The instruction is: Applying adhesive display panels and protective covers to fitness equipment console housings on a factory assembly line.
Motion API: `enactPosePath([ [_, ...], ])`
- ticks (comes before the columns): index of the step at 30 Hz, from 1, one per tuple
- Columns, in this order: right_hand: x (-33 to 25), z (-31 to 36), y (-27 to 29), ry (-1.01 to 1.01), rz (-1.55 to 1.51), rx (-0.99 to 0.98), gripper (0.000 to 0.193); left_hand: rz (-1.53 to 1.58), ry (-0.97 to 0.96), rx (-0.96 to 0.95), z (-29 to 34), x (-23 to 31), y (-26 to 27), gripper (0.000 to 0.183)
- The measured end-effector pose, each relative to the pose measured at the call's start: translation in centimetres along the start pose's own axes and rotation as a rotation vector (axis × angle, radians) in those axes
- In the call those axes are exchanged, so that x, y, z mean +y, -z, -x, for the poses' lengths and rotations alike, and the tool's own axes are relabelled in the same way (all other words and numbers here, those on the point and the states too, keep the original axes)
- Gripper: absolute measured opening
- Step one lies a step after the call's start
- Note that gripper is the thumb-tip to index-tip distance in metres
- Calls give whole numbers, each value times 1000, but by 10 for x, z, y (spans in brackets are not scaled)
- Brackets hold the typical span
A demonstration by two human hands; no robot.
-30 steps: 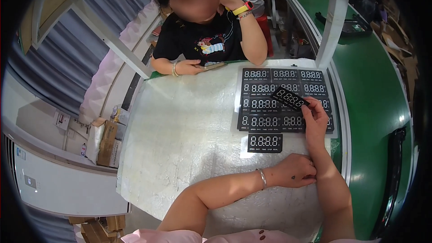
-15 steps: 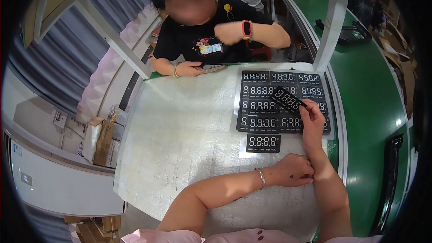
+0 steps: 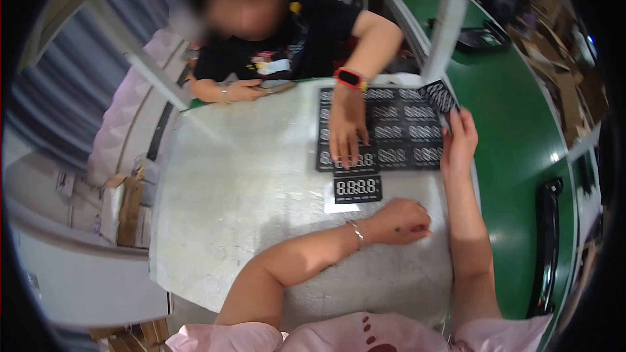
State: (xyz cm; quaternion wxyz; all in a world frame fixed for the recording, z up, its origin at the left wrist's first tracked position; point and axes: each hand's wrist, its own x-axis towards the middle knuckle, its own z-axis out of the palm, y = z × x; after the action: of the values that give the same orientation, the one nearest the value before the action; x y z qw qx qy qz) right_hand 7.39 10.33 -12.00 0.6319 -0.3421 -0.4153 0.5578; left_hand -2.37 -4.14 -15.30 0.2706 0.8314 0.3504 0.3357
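Observation:
My right hand (image 3: 460, 137) grips a black digital display panel (image 3: 441, 96) by its lower edge, raised and tilted over the far right corner of the laid-out panels. Rows of similar black display panels (image 3: 389, 132) with white segmented digits lie on the table under and beside it. My left hand (image 3: 399, 221), with a silver bracelet at the wrist, rests on the table with its fingers curled in and nothing visible in them. A single display panel (image 3: 358, 188) lies just beyond my left hand, partly over a white sheet (image 3: 339, 206).
Opposite me, a person in a black shirt (image 3: 306, 42) reaches one hand (image 3: 347, 127) onto the panels and holds a phone (image 3: 279, 85) in the other. A white post (image 3: 448, 26) rises at the table's far right corner. Black frames (image 3: 481, 40) sit on the green conveyor (image 3: 515, 124).
My right hand has lifted the panel away from me, toward the far right corner. The other person's hand has come down onto the panels. The whole view has shifted slightly.

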Motion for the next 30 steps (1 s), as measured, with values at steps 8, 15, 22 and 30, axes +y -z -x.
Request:
enactPosePath([
  [8,-8,-149,50,-148,66,-23,81,5,46,8,-2,3,8,18],
  [15,49,-305,53,338,862,-154,91,-166,42,36,-4,4,4,19],
  [22,58,-345,85,301,1776,-123,79,-108,86,-14,3,8,0,20],
  [30,-13,-241,159,652,1557,-259,93,-155,37,24,-5,5,-3,21],
])
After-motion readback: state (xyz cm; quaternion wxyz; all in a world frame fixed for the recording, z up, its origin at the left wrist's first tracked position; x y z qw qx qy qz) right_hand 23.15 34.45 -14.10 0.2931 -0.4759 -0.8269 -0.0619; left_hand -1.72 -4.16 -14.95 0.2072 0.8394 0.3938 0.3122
